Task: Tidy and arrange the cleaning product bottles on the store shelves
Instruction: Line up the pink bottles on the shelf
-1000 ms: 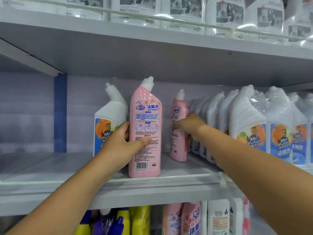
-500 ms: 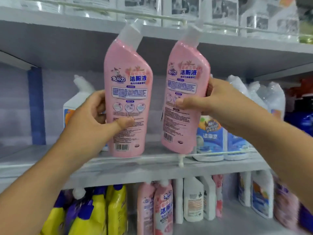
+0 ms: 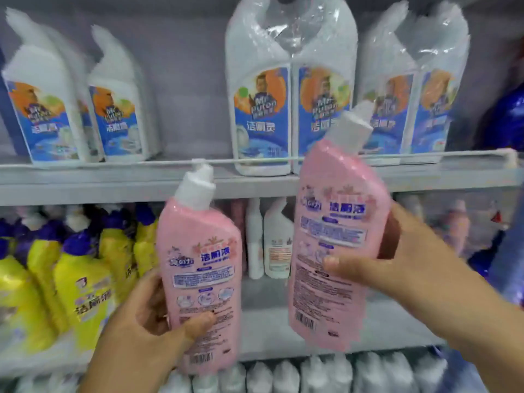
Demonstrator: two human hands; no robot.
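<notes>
Holding two pink bottles in front of the shelves | left hand (image 3: 147,321) wraps left pink bottle (image 3: 198,279) low | right hand (image 3: 397,268) wraps right pink bottle (image 3: 337,239) mid-body | they look hard, smooth, maybe slippery and heavy, so I grip the wide middle.

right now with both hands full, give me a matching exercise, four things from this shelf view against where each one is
Things:
1. pink bottle with the lower cap
2. pink bottle with the higher cap
3. yellow bottles
4. shrink-wrapped white bottle pair

Places:
a. standing on the upper shelf, centre
b. held in the right hand
c. crowded on the lower shelf at far left
d. held in the left hand

Pairs: 1-d, 2-b, 3-c, 4-a
</notes>
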